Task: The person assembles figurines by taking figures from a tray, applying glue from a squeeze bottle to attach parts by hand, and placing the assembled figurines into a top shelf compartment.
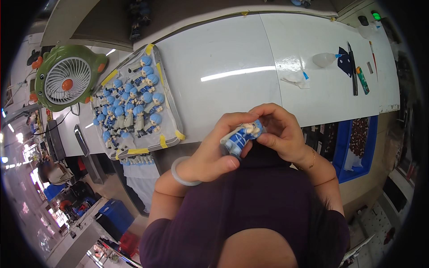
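A small painted figurine point(240, 138) in blue and white lies tilted between my two hands, close to my body at the near edge of the white table. My left hand point(212, 149) is closed round its lower part, the thumb beside its dark base. The fingers of my right hand point(281, 131) pinch its head end, which they partly cover. On the left, a metal tray point(174, 107) lined with white sheet and edged with yellow tape carries several similar figurines point(129, 107) with light blue hair.
A green animal-shaped fan point(91, 62) stands beyond the tray at the left. Far right on the white table point(214, 49) lie a squeeze bottle point(324, 59), a blue-tipped dispenser point(297, 79), a dark cloth point(344, 62), a green-handled knife point(362, 81) and a brush point(373, 56). A blue bin point(370, 152) sits below, right.
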The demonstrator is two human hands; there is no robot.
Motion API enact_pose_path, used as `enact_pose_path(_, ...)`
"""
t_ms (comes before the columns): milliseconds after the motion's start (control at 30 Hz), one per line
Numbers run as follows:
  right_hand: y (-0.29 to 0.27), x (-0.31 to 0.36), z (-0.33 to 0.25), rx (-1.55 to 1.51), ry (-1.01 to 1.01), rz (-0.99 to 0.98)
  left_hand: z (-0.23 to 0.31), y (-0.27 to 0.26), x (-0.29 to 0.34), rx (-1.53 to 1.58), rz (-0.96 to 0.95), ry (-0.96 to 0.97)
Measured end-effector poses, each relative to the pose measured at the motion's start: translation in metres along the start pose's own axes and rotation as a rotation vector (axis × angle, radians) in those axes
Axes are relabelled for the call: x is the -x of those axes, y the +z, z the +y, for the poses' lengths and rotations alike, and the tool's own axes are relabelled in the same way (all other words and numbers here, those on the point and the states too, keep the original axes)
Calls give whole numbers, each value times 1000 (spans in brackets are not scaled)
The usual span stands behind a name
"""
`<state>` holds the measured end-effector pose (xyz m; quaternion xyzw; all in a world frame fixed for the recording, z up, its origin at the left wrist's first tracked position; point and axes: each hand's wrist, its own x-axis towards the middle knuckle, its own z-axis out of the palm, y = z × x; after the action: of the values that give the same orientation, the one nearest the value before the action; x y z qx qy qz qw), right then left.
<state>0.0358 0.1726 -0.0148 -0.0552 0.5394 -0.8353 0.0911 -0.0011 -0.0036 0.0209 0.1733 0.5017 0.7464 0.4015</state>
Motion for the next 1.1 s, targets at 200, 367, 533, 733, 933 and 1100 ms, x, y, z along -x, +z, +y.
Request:
enact_pose_path(200, -3, -1, -3, -241, 172, -61, 3, 1, -1, -14, -8, -26)
enact_pose_path(367, -2, 2, -3, -221, 135, -34, 1, 1, 0, -36, -30, -35)
enact_pose_path(533, 1, 4, -8, -123, 58, -30, -3, -2, 2, 37, -107, -21)
enact_pose_path(733, -4, 1, -11, 120, -144, -102, -6, -14, -4, -228, -313, 217)
enact_pose_path(933, -11, -4, -14, 209, -287, -175, -12, 1, 1, 12, -136, 236)
enact_pose_path(1100, -6, -3, -14, -33, -240, -135, -13, -1, -4, -65, -142, 286)
